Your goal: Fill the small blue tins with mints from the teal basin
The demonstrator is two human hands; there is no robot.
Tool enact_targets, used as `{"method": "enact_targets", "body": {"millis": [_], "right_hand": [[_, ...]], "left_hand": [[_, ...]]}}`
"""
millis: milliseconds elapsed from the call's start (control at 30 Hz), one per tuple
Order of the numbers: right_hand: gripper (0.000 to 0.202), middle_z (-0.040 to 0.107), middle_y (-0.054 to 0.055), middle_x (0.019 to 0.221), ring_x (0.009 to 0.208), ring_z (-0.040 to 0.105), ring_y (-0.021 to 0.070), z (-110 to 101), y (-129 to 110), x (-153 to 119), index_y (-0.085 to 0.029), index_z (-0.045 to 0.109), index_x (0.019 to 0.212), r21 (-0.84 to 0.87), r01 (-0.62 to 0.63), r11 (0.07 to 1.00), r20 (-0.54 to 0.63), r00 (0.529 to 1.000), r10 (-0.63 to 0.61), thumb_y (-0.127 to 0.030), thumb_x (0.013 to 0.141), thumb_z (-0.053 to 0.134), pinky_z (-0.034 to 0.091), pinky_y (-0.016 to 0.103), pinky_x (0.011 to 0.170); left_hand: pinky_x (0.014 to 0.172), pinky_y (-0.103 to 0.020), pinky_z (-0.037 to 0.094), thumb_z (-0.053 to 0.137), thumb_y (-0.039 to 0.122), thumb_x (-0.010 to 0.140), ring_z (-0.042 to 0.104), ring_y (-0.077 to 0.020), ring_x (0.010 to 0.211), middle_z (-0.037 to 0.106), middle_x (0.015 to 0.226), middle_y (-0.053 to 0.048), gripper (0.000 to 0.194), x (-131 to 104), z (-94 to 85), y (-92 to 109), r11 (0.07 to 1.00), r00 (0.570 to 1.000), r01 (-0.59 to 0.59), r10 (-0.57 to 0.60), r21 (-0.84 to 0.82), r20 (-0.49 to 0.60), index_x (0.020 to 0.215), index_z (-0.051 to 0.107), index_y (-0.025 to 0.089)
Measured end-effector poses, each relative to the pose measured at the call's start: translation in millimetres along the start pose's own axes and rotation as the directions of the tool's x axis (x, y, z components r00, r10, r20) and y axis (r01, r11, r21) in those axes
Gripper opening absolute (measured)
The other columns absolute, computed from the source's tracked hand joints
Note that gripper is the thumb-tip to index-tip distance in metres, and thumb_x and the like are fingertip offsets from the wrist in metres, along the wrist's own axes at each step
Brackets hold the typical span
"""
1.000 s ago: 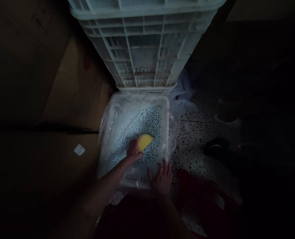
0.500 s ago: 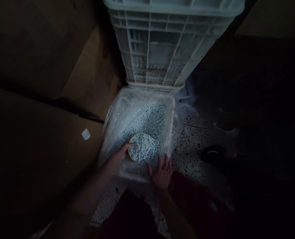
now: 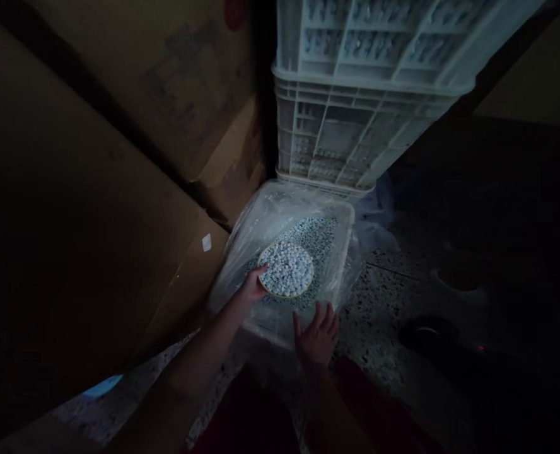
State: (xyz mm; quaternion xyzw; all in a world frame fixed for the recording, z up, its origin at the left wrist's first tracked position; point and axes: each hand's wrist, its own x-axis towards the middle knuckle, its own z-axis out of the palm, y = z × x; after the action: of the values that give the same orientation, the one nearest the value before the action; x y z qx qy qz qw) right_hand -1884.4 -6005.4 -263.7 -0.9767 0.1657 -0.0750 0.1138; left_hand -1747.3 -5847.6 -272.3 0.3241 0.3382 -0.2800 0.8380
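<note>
A round bowl with a yellowish rim is full of small pale blue-white pieces. My left hand grips its left edge, the thumb over the rim. Under and behind the bowl, more such pieces lie in a crate lined with clear plastic. My right hand is at the crate's near right edge, fingers spread, holding nothing.
Stacked white crates rise behind the lined crate. Large cardboard boxes stand on the left. Crumpled plastic lies on the speckled floor at the right, near a dark shoe.
The bowl has come up out of the loose pieces in my left hand and now shows its whole rim, level and full. My right hand stays near the crate's edge. The view has shifted.
</note>
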Motion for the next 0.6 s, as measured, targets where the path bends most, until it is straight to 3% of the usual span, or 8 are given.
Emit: {"method": "enact_targets", "body": {"millis": [133, 300, 467, 600], "right_hand": [[0.062, 0.041, 0.023, 0.136, 0.122, 0.037, 0.041, -8, -3, 1, -0.005, 0.049, 0.125, 0.003, 0.015, 1.0, -0.007, 1.0, -0.015, -0.054, 0.089, 0.035, 0.037, 0.055, 0.092], [0.056, 0.04, 0.023, 0.138, 0.123, 0.036, 0.0438, -11, 8, -5, -0.007, 0.045, 0.129, 0.046, 0.049, 0.998, 0.002, 0.999, -0.049, -0.043, 0.087, 0.04, 0.04, 0.059, 0.086], [0.046, 0.049, 0.027, 0.127, 0.114, 0.045, 0.0448, 0, 16, -7, -0.013, 0.051, 0.126, 0.147, 0.066, 0.987, -0.047, 0.997, -0.059, -0.028, 0.089, 0.029, 0.043, 0.061, 0.072], [0.054, 0.046, 0.028, 0.13, 0.114, 0.043, 0.0481, -10, 6, -10, -0.014, 0.047, 0.13, 0.152, 0.097, 0.984, -0.089, 0.992, -0.084, -0.045, 0.087, 0.034, 0.041, 0.065, 0.067]], "left_hand": [[0.091, -0.045, 0.047, 0.051, 0.025, 0.081, 0.065, -0.027, 0.099, 0.07, 0.101, -0.014, 0.047, -41, 10.0, -4, 0.994, 0.999, -0.053, 0.054, -0.091, 0.002, 0.124, 0.052, 0.009], [0.095, -0.045, 0.043, 0.051, 0.024, 0.08, 0.064, -0.0277, 0.1, 0.071, 0.097, -0.016, 0.042, -107, 11.4, -34, 0.971, 0.994, -0.111, 0.105, -0.214, -0.042, 0.116, 0.057, 0.005], [0.1, -0.045, 0.037, 0.055, 0.028, 0.076, 0.061, -0.0286, 0.106, 0.07, 0.098, -0.016, 0.043, -167, -17.0, -69, 0.946, 0.999, -0.05, 0.053, -0.32, 0.002, 0.113, 0.058, 0.006], [0.101, -0.049, 0.034, 0.059, 0.036, 0.072, 0.06, -0.0312, 0.106, 0.071, 0.095, -0.015, 0.045, -216, -57.1, -88, 0.954, 1.0, 0.011, -0.002, -0.299, 0.031, 0.109, 0.06, 0.01]]}}
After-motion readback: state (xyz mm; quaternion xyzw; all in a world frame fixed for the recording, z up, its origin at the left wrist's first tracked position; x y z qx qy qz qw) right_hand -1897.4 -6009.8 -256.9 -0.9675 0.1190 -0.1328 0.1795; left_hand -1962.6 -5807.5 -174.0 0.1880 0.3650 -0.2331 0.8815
